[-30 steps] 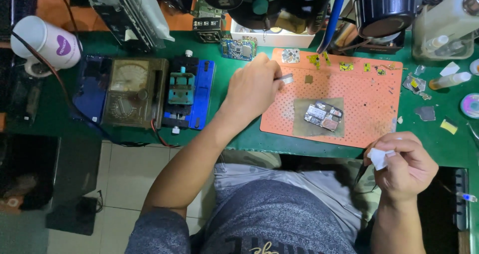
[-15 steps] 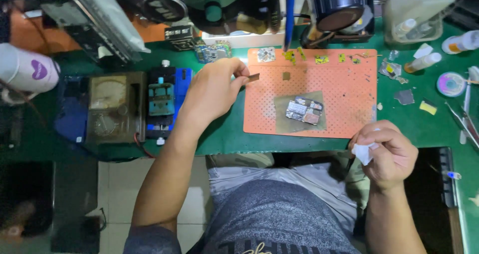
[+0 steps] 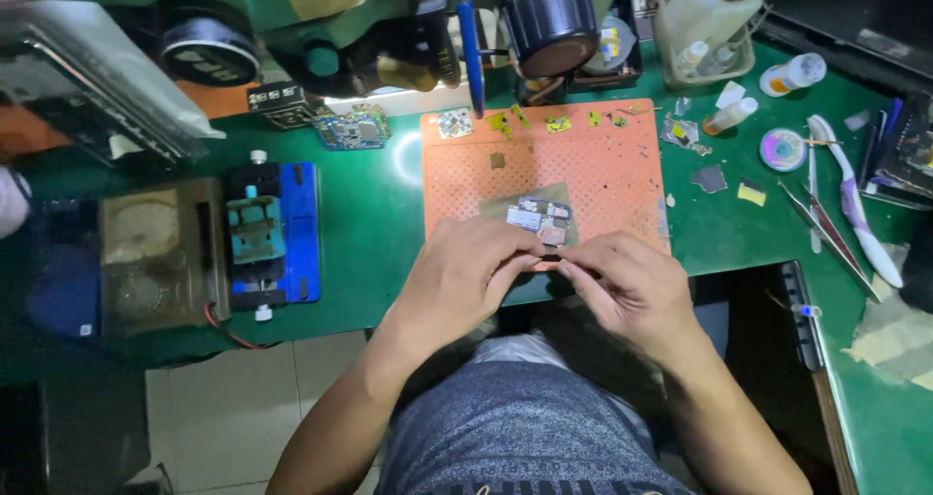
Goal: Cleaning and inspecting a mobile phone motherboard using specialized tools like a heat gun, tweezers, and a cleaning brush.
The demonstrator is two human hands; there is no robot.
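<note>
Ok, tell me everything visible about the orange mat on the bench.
The orange perforated rubbery work mat lies flat on the green bench top, roughly square, dotted with small holes. Small yellow-green parts sit along its far edge; a grey sheet with a small circuit board rests near its front edge, where both hands' fingers meet.

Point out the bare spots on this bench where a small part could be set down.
Bare green bench lies between the blue holder and the orange mat. The mat's right half is mostly open. Crowded: the mat's top edge, the tools on the right, and around both hands.
</note>
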